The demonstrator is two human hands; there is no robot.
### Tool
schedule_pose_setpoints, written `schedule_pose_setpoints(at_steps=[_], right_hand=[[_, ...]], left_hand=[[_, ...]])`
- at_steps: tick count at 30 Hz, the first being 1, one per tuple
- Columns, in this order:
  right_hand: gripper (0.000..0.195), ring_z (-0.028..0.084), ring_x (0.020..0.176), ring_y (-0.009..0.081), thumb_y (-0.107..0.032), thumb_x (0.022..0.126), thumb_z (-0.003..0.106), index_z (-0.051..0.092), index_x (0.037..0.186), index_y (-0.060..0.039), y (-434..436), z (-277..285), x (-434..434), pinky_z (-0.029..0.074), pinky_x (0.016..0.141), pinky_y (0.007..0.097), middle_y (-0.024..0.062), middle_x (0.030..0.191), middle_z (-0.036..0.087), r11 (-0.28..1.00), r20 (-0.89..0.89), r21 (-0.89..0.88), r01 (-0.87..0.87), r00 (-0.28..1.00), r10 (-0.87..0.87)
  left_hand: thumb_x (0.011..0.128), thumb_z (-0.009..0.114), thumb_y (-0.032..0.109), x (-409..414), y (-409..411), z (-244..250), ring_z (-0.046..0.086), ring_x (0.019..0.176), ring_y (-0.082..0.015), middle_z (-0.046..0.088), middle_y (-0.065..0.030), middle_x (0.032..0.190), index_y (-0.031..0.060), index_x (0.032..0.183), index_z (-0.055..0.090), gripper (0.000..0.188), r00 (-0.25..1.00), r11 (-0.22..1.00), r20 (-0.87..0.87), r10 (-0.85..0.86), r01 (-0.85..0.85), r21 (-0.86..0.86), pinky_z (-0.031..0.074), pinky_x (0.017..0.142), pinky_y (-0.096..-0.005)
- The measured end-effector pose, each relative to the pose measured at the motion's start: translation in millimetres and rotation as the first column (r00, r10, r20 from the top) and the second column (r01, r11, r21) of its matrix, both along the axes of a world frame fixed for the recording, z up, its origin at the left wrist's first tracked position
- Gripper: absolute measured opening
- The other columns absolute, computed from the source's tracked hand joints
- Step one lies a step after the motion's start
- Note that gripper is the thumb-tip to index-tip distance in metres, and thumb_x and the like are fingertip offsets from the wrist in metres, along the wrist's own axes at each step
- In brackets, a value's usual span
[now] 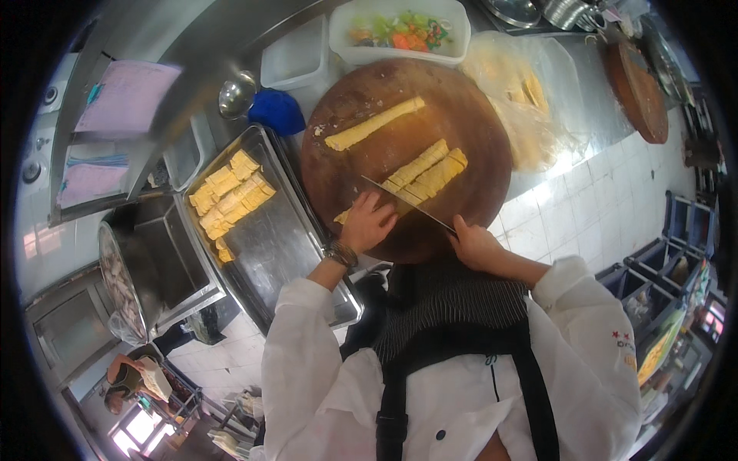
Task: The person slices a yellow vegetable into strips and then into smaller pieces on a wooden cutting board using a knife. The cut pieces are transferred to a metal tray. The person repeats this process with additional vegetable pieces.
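Note:
On a round wooden chopping block, my right hand grips the handle of a kitchen knife, whose blade appears nearly edge-on. The blade stands across two side-by-side yellow rolls, perhaps tofu skin. Beyond it they are cut into short pieces still lying in line. My left hand holds the near part of the rolls beside the blade, fingers bent, covering most of that part. One uncut yellow roll lies apart, farther back on the block.
A metal tray with cut yellow pieces stands left. Behind are a blue bowl, a metal ladle and a white tub of cut vegetables. Plastic bags lie right. Another person is far lower left.

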State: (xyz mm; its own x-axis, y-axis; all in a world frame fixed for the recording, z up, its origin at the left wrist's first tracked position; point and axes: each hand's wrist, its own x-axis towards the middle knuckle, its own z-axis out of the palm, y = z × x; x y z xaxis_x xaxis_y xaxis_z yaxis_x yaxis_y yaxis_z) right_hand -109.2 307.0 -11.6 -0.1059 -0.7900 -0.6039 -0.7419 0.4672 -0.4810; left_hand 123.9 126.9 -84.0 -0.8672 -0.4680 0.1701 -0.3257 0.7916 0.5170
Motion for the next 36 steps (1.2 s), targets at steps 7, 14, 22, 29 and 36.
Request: schedule_pose_setpoints(at_steps=[7,14,22,29,36], right_hand=[[0.031,0.064,0.078,0.0534,-0.031,0.102,0.051,0.042,0.111,-0.0024,8,3,-7,0.051,0.071,0.0616,0.0326,0.080,0.066,0.998,0.078,-0.056,0.021,0.997,-0.017],[0.031,0.065,0.075,0.0537,-0.030,0.103,0.051,0.041,0.111,-0.0018,-2,60,-1,0.051,0.068,0.0617,0.0329,0.078,0.066,0.996,0.060,0.069,-0.048,0.997,0.044],[0.032,0.063,0.071,0.0551,-0.031,0.102,0.053,0.040,0.110,-0.0022,8,-18,18,0.050,0.065,0.0631,0.0330,0.076,0.065,0.995,0.001,-0.104,-0.013,1.000,0.013],[0.031,0.063,0.070,0.0545,-0.029,0.101,0.056,0.041,0.108,-0.0027,11,12,15,0.051,0.063,0.0617,0.0333,0.073,0.063,0.988,0.032,-0.157,0.003,0.999,0.002],[0.030,0.062,0.075,0.0562,-0.027,0.101,0.055,0.041,0.110,-0.0013,-3,40,20,0.048,0.068,0.0642,0.0341,0.079,0.065,0.997,0.020,-0.036,-0.073,0.997,0.073]], left_hand=[[0.084,0.076,0.025,6,0,10,0.055,0.116,-0.0423,0.058,-0.0210,0.121,0.0107,0.104,0.071,0.025,1.000,0.999,-0.008,0.019,-0.018,0.033,0.048,0.101,-0.0475],[0.083,0.076,0.025,18,2,5,0.055,0.114,-0.0411,0.058,-0.0193,0.117,0.0097,0.100,0.068,0.024,0.999,1.000,-0.030,0.024,-0.023,0.007,0.049,0.097,-0.0468],[0.084,0.075,0.021,19,-1,-4,0.056,0.105,-0.0376,0.057,-0.0154,0.109,0.0097,0.101,0.067,0.022,0.997,0.999,-0.074,-0.027,0.025,-0.032,0.051,0.093,-0.0448],[0.083,0.076,0.023,29,4,24,0.056,0.110,-0.0384,0.057,-0.0165,0.117,0.0095,0.099,0.066,0.024,0.989,0.998,-0.134,0.064,-0.065,-0.008,0.051,0.095,-0.0448],[0.083,0.074,0.023,39,2,2,0.055,0.117,-0.0376,0.058,-0.0146,0.121,0.0107,0.101,0.065,0.023,0.997,0.998,-0.066,0.047,-0.049,-0.025,0.052,0.096,-0.0440]])
